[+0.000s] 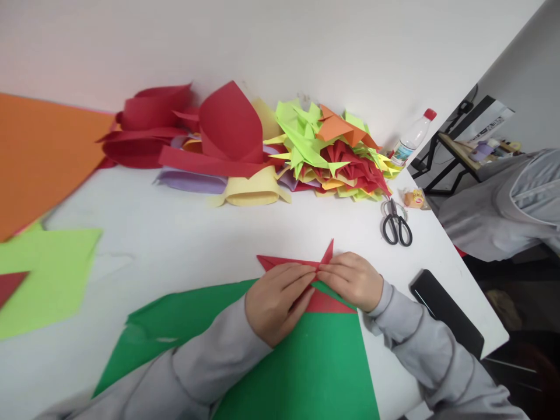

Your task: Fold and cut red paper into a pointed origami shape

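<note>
Pinching one red paper [328, 302], left fingers [297, 275] plus right fingers [336, 273], one green sheet [306, 364] beneath

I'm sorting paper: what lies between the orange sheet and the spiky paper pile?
Curled papers, mostly red, some purple and yellow, lie between the orange sheet and the spiky pile, as the head view shows.

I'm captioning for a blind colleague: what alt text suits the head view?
A person's left hand and right hand handle folded red paper over a green sheet on a white table. Colourful paper pieces are heaped behind, with black-handled scissors and a black phone to the right.
</note>
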A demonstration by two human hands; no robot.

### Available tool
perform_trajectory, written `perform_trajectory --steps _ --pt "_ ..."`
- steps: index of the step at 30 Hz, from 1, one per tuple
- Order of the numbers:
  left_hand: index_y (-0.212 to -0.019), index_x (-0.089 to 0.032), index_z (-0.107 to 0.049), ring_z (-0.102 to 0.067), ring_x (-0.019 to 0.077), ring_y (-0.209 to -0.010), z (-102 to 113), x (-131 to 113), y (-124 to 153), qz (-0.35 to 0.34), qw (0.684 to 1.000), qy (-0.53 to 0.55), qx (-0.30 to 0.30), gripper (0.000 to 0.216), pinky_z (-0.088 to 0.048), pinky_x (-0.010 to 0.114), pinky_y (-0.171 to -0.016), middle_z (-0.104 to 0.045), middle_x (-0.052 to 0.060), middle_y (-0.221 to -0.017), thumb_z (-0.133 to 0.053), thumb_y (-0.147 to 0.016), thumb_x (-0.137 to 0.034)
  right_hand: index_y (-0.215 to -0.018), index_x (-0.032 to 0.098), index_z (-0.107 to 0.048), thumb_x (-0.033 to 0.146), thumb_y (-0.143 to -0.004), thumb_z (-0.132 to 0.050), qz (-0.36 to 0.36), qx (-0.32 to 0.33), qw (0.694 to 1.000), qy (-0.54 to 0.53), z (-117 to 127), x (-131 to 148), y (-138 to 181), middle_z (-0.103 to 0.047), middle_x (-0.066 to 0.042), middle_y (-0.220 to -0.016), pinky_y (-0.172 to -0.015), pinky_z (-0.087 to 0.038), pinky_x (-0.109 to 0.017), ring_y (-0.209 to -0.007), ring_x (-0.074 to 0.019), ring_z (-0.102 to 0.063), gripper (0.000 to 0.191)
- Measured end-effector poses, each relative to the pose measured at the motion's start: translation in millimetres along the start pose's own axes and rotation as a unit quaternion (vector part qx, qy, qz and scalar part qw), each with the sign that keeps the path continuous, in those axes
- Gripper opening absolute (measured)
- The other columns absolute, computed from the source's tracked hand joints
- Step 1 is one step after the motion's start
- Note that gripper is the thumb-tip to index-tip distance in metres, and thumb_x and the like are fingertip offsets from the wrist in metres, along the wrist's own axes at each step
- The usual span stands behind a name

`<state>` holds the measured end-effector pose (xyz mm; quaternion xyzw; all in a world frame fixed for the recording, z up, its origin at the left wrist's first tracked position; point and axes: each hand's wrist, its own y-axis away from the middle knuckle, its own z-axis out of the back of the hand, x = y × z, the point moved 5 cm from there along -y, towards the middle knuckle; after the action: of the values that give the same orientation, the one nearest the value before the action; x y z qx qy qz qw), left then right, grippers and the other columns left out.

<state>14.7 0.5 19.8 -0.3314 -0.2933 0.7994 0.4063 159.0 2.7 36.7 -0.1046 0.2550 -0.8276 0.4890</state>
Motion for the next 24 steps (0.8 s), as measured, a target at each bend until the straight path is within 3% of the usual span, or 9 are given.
perform_trajectory --steps 7,14,20,24 --pt "-0.075 -0.015 -0.066 -0.067 0.018 -0.072 0 4 -13 0.045 0.999 0.01 -0.027 0.017 -0.059 0.033 -0.066 -0.073 0.009 -0.084 -0.052 -0.084 -0.011 -0.095 0.009 -0.065 0.008 -0.095 -0.042 0.029 -0.043 0.999 0.006 6 9 -8 -0.073 -0.009 -0.086 -0.067 -0.048 -0.031 -0.077 -0.0173 -0.062 0.023" --pt "-0.076 -0.014 -0.065 -0.064 0.0202 -0.075 5 -4 -12 -0.018 0.998 -0.02 -0.049 0.015 -0.057 0.036 -0.067 -0.074 0.007 -0.082 -0.054 -0.082 -0.006 -0.09 0.012 -0.065 0.017 -0.091 -0.053 -0.032 -0.05 0.998 -0.031 6 4 -6 -0.07 -0.008 -0.086 -0.072 -0.045 -0.033 -0.08 -0.0187 -0.055 0.013" --pt "-0.076 -0.013 -0.063 -0.061 0.0238 -0.079 9 -7 -14 -0.029 0.998 -0.02 -0.053 0.01 -0.054 0.038 -0.067 -0.073 0.01 -0.088 -0.056 -0.08 -0.006 -0.076 0.014 -0.063 0.013 -0.095 -0.034 0.01 -0.027 1.0 -0.001 2 12 -7 -0.064 -0.007 -0.076 -0.068 -0.04 -0.033 -0.076 -0.0188 -0.052 0.035" --pt "-0.079 -0.012 -0.061 -0.06 0.0225 -0.079 10 -13 -16 -0.051 0.997 -0.019 -0.047 0.017 -0.051 0.036 -0.067 -0.074 0.011 -0.089 -0.048 -0.081 -0.001 -0.071 0.015 -0.06 0.015 -0.098 -0.03 0.033 -0.031 0.999 0.013 4 17 -10 -0.061 -0.006 -0.073 -0.066 -0.038 -0.033 -0.075 -0.0181 -0.05 0.041"
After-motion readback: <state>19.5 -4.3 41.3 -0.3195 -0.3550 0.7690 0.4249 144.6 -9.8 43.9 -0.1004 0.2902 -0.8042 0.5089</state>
